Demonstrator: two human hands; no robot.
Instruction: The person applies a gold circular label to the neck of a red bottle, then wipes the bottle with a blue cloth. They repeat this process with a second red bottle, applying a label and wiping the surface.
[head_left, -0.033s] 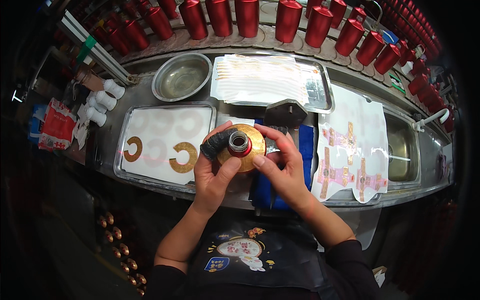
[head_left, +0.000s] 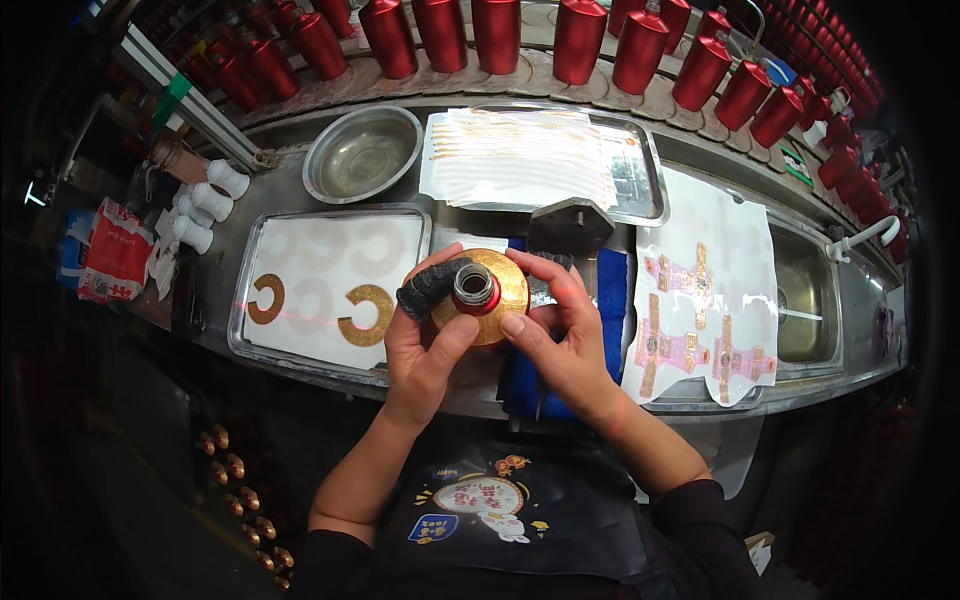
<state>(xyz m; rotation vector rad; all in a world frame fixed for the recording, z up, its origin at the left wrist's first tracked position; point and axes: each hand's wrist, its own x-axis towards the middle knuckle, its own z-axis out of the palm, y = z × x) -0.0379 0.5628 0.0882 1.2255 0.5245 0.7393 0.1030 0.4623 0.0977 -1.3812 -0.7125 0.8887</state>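
Between my two hands is a red bottle (head_left: 487, 309), seen from above with its bare threaded neck facing up. A gold ring-shaped label (head_left: 508, 272) lies around the neck on the bottle's shoulder. My left hand (head_left: 420, 345) is wrapped round the left side, its thumb pressing the label's near edge and a black cover on its index finger. From the right, my right hand (head_left: 568, 345) grips the bottle, thumb on the label. On a white sheet in a metal tray (head_left: 238, 330) at left lie two gold C-shaped labels (head_left: 365, 316).
Behind the bottle stands a dark metal fixture (head_left: 570, 228) by a blue cloth (head_left: 612, 300). A steel bowl (head_left: 363, 160) and a stack of label sheets (head_left: 520, 160) sit farther back. Pink-and-gold labels (head_left: 690, 330) and a sink (head_left: 808, 300) are at right. Red bottles (head_left: 578, 40) line a conveyor beyond.
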